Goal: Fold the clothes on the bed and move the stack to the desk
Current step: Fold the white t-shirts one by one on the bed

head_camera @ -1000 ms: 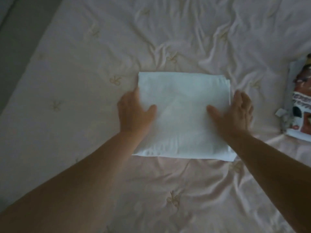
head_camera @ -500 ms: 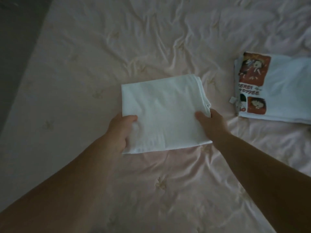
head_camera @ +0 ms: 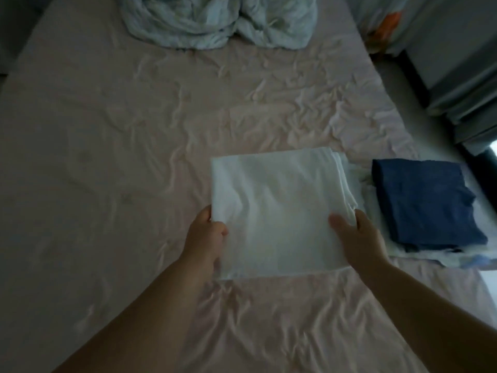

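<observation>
Since both hands pinch its near corners, thumbs on top, the folded white shirt (head_camera: pixel 277 208) stays flat: left hand (head_camera: pixel 207 238) one side, right hand (head_camera: pixel 355 238) the other. I'd guess it's headed for the stack (head_camera: pixel 425 208) just beside it. Wrinkly pink bed (head_camera: pixel 134 130), bunched blanket (head_camera: pixel 215 20) at the far end, dim room.

A folded white cloth garment (head_camera: pixel 277 211), smooth and matt, lies over a pale pink bed sheet (head_camera: pixel 134 162) with a faint sheen and many creases. Near the bed's right edge, a folded dark blue garment (head_camera: pixel 425 203) looks coarser and matt.
</observation>
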